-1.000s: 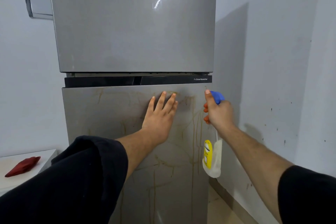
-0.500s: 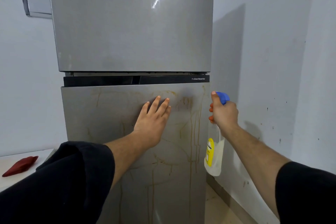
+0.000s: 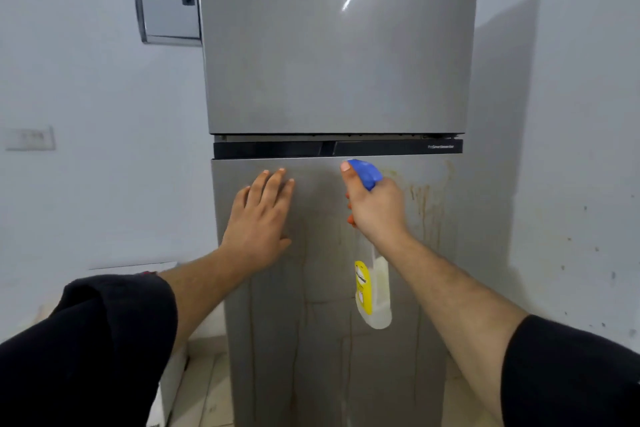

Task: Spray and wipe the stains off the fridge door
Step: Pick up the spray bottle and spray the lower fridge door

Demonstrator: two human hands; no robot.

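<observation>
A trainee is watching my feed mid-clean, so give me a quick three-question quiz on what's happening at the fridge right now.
1. True or false: the left hand lies flat, fingers straight, on the lower fridge door.
2. What does the right hand grip? A) a sponge B) a spray bottle C) a door handle
3. Fill in: the clearest brown stains run down the door near its ____ edge (left or right in the picture).
Key: 1 true; 2 B; 3 right.
</observation>
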